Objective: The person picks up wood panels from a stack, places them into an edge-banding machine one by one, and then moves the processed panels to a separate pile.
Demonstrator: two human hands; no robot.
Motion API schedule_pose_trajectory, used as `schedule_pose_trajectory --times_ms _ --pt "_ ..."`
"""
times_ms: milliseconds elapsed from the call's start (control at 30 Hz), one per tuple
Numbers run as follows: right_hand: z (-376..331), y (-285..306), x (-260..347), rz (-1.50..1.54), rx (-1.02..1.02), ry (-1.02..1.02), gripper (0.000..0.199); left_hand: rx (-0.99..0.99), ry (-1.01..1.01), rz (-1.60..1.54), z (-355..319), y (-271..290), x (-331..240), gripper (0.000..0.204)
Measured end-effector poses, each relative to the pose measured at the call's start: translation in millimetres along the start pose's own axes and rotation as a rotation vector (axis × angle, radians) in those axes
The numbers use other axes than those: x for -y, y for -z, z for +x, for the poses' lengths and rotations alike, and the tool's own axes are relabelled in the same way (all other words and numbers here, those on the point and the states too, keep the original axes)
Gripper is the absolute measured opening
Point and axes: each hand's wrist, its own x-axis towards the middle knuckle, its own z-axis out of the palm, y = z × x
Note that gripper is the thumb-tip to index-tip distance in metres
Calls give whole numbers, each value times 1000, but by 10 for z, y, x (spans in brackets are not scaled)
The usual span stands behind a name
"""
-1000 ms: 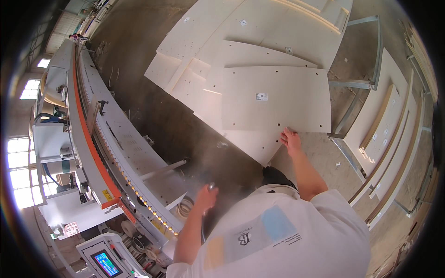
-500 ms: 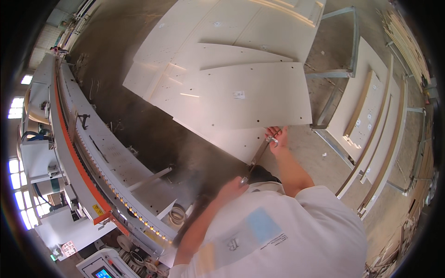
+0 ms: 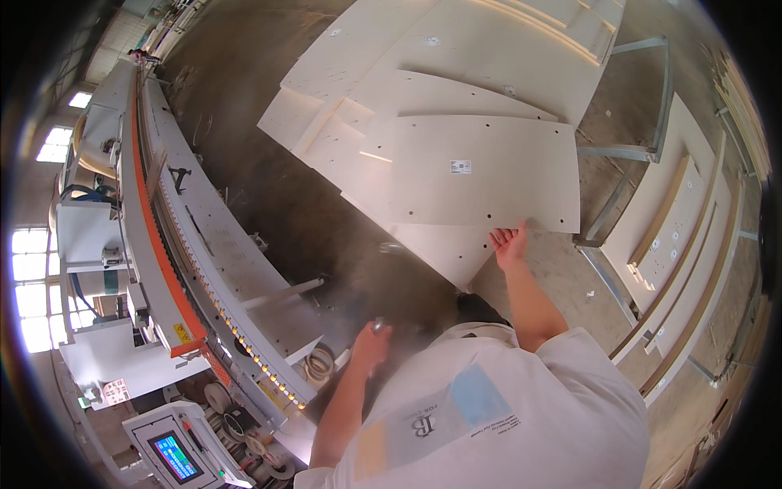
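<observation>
A pale flat panel (image 3: 521,175) with small dark holes and a white label (image 3: 460,167) lies on top of other pale panels (image 3: 456,244). My right hand (image 3: 510,246) is at its near edge, palm up, with loosely curled fingers slightly apart and nothing visible in them. The thumb side meets the edge; whether it presses on the panel is unclear. Lower left, my left hand (image 3: 372,345) is closed around a small shiny metal object (image 3: 378,324), mostly hidden and blurred. A blurred silvery shape (image 3: 391,247) shows above the dark floor, its kind unclear.
A long machine with an orange strip (image 3: 167,277) and a row of yellow rollers (image 3: 244,346) runs along the left. Its control screen (image 3: 175,456) is lit at lower left. More panels (image 3: 680,212) rest on a metal frame (image 3: 607,277) at right.
The metal tool seen at my right hand is gone from it; that hand stays near the panel edge. My left hand has moved left, away from the panels. The view has shifted left.
</observation>
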Motion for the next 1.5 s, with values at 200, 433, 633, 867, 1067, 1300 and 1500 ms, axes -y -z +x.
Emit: schedule_pose_trajectory --times_ms 200,433,633,867,1067,1300,1500 --pt "185 46 -53 33 -5 -54 53 131 -237 -92 -62 -207 -231 18" --pt "85 -148 18 9 -13 -41 45 304 -499 -86 -226 -472 -320 21" --pt "10 -147 200 -78 80 60 34 269 -274 12 -185 -186 96 22" --pt "-352 -432 363 75 268 61 25 229 35 -468 -263 -29 931 38" --pt "-1039 -473 378 -80 381 -21 19 279 -50 -831 -271 -210 1050 34" --pt "-1276 -715 -166 -339 452 -265 17 320 -243 -461 -252 -350 1576 25" --pt "-1899 -1249 -1108 -460 722 -563 22 392 -186 -709 -877 -161 2401 24"
